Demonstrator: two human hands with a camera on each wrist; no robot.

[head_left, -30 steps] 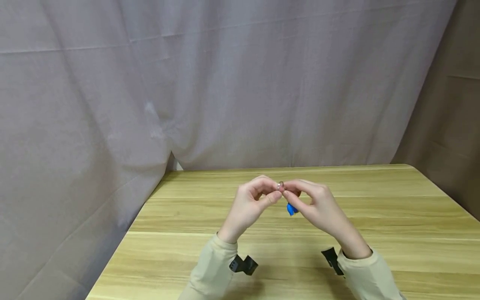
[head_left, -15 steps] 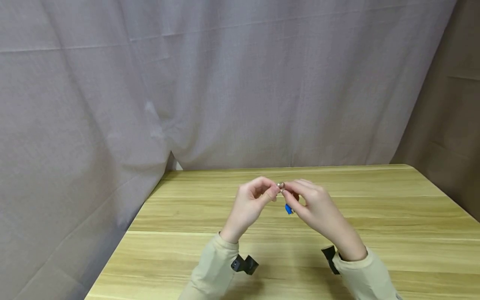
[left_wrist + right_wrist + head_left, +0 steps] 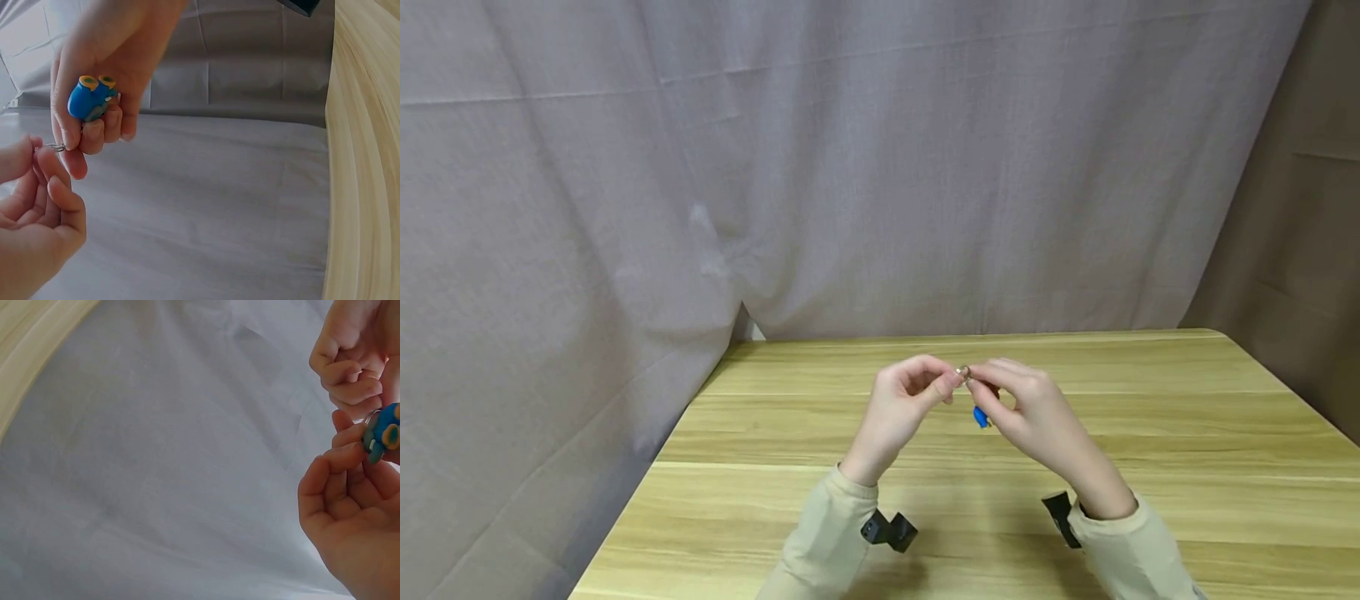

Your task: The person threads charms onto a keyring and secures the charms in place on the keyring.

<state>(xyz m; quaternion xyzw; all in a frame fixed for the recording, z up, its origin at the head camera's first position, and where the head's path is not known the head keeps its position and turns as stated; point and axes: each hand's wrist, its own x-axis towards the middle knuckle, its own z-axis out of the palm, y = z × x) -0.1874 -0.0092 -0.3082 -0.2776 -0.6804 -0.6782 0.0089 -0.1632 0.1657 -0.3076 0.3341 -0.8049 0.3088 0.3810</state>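
Observation:
Both hands meet above the table in the head view, at a small metal key ring [image 3: 964,372]. My left hand [image 3: 898,412] pinches the ring's left side between thumb and index finger. From the other side my right hand [image 3: 1037,417] pinches the ring with thumb and forefinger. A blue figurine charm [image 3: 981,417] hangs below the right fingers. The left wrist view gives its rounded blue body [image 3: 84,103] and two orange-rimmed feet, lying against the right hand's curled fingers. In the right wrist view the charm [image 3: 381,431] is cut off by the frame edge.
Beneath the hands is a wood-grain table [image 3: 760,500]. Grey curtain cloth [image 3: 880,167] hangs behind it and along the left. Black wrist cameras [image 3: 889,531] sit at both sleeves, over the table.
The ring has turned a little between the fingertips. My left thumb has drawn back slightly, and the right hand has shifted slightly to the left. Both hands stay at the ring.

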